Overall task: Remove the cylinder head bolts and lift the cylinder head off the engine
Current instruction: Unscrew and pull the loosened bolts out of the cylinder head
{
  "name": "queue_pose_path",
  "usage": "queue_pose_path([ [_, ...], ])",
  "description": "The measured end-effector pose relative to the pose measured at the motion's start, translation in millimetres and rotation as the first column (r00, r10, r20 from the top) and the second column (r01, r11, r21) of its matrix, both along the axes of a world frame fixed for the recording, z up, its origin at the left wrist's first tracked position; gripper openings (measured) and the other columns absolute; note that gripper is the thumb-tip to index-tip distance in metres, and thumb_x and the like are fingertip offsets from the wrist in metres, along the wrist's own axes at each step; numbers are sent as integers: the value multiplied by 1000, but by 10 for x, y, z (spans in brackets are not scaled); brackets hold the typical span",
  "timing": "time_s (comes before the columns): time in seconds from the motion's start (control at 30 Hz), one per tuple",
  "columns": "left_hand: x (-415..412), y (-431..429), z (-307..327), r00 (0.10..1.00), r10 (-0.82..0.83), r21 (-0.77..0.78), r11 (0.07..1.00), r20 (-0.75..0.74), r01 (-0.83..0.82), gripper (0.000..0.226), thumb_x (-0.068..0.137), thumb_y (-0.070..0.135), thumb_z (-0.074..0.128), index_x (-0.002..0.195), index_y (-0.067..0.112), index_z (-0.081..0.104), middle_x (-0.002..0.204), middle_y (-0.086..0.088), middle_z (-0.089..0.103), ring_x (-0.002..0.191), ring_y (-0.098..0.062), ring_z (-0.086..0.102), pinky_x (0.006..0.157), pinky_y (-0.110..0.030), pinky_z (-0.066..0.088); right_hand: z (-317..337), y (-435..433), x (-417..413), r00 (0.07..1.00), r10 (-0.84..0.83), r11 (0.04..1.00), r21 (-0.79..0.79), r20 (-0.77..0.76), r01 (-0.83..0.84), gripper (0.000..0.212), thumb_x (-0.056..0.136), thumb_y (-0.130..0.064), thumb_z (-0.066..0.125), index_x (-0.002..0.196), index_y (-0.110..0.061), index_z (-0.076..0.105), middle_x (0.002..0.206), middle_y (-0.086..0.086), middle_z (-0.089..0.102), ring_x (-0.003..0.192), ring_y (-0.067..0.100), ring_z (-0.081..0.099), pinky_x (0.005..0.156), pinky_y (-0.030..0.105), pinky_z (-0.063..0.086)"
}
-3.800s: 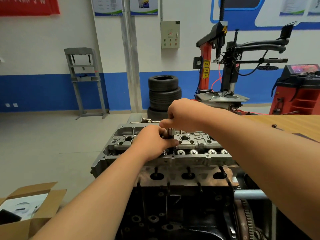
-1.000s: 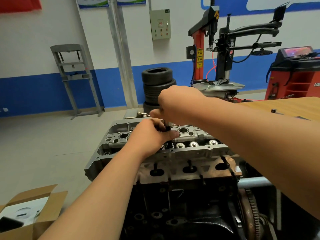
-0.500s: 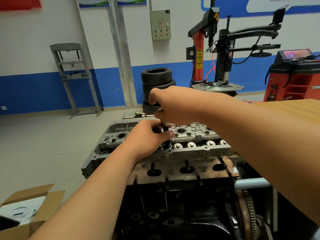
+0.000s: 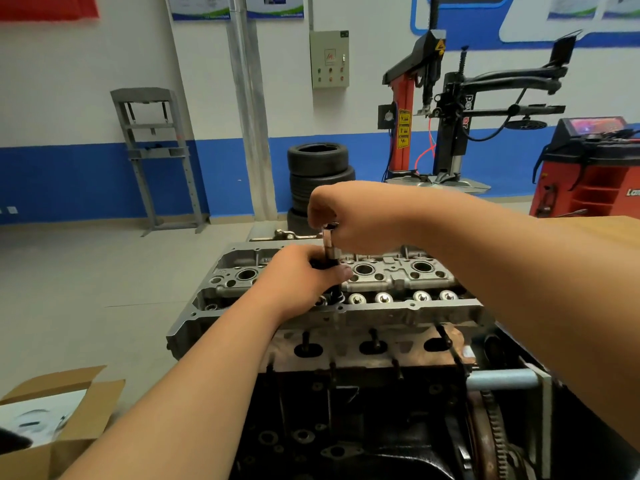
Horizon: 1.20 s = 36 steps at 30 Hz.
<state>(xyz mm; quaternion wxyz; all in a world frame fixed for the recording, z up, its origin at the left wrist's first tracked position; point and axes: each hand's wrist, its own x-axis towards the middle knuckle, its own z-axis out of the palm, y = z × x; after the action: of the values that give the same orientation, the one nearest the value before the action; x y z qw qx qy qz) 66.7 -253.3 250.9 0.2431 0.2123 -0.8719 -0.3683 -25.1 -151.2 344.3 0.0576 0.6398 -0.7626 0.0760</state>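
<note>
the cylinder head (image 4: 398, 282) is bare cast metal, pale grey, matt and slightly grainy, with bright polished round caps (image 4: 382, 298) along its near row. its side face looks rough and rusty brown. the engine block (image 4: 346, 427) is dull black metal. the tool (image 4: 327, 242) is shiny steel above and dark lower down. the box (image 4: 79, 410) is matt brown cardboard, the desk (image 4: 616, 225) smooth pale wood, and the tyres (image 4: 318, 168) matt black rubber.
</note>
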Motion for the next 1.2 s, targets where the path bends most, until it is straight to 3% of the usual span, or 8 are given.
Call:
queue_pose_path([
  [0.13, -38, 36, 12, 998, 58, -18, 998, 22, -58, 43, 74, 49, 75, 75, 9, 62, 63, -1, 56, 58, -14, 50, 59, -32, 39, -137, -98, 61, 959, -201, 972, -160, -198, 170, 34, 89, -51, 47, 92, -18, 51, 75, -2, 52, 63, 11, 48, 52, 28, 36],
  [0.23, -8, 31, -1, 999, 52, 34, 998, 8, -53, 40, 71, 52, 76, 82, 14, 68, 71, 3, 63, 65, -10, 55, 60, -27, 39, -180, -145, 46, 942, -161, 983, -135, -294, 126, 26, 95, -41, 47, 100, -17, 57, 81, 0, 56, 68, 17, 53, 56, 30, 42],
  [0.37, 46, 19, -3, 1000, -23, 26, 999, -22, 23, 15, 81, 41, 72, 93, 32, 70, 84, 13, 70, 75, 1, 62, 65, -22, 42, -54, -12, -14, 998, 6, 999, -39, -59, -8, 26, 84, -9, 51, 106, -24, 52, 98, -4, 57, 82, 14, 55, 62, 25, 45],
  [0.6, 7, 44, -16, 996, 65, 20, 998, -60, -64, 27, 73, 47, 78, 83, 25, 66, 83, 0, 66, 71, -12, 58, 64, -30, 45, -179, -120, 31, 921, -196, 976, -157, -337, 150, 35, 92, -51, 45, 90, -18, 57, 77, -1, 58, 63, 15, 51, 51, 27, 37],
  [0.77, 30, 12, -16, 1000, 24, -26, 999, 3, -24, 5, 83, 44, 68, 82, 40, 67, 86, 16, 69, 77, 4, 61, 64, -19, 41, -26, -2, 34, 992, 48, 997, -60, 119, -41, 32, 85, -19, 55, 116, -21, 49, 105, -6, 57, 90, 13, 55, 73, 26, 47],
  [0.93, -21, 19, -39, 994, 84, 34, 996, -68, -82, 44, 72, 44, 80, 73, 6, 58, 58, 6, 53, 48, -4, 44, 53, -25, 36, -109, -128, 57, 921, -230, 970, -149, -314, 191, 42, 92, -54, 44, 81, -15, 53, 70, -1, 51, 59, 14, 46, 48, 27, 30],
  [1.07, 16, -13, -55, 999, 13, 16, 1000, -39, -12, 18, 77, 49, 73, 84, 33, 69, 80, 14, 68, 73, -3, 62, 66, -24, 47, -33, -32, -1, 997, -20, 1000, -2, -73, 20, 26, 88, -15, 52, 113, -19, 49, 93, -2, 57, 77, 15, 54, 57, 27, 42],
  [1.2, 17, -22, -48, 999, 8, -1, 1000, -45, -8, 11, 82, 42, 72, 79, 31, 69, 73, 19, 68, 64, 5, 60, 59, -14, 43, -5, -25, 43, 996, -82, 992, -99, -37, 78, 28, 87, -43, 55, 99, -19, 48, 86, -2, 57, 73, 13, 54, 58, 30, 43],
])
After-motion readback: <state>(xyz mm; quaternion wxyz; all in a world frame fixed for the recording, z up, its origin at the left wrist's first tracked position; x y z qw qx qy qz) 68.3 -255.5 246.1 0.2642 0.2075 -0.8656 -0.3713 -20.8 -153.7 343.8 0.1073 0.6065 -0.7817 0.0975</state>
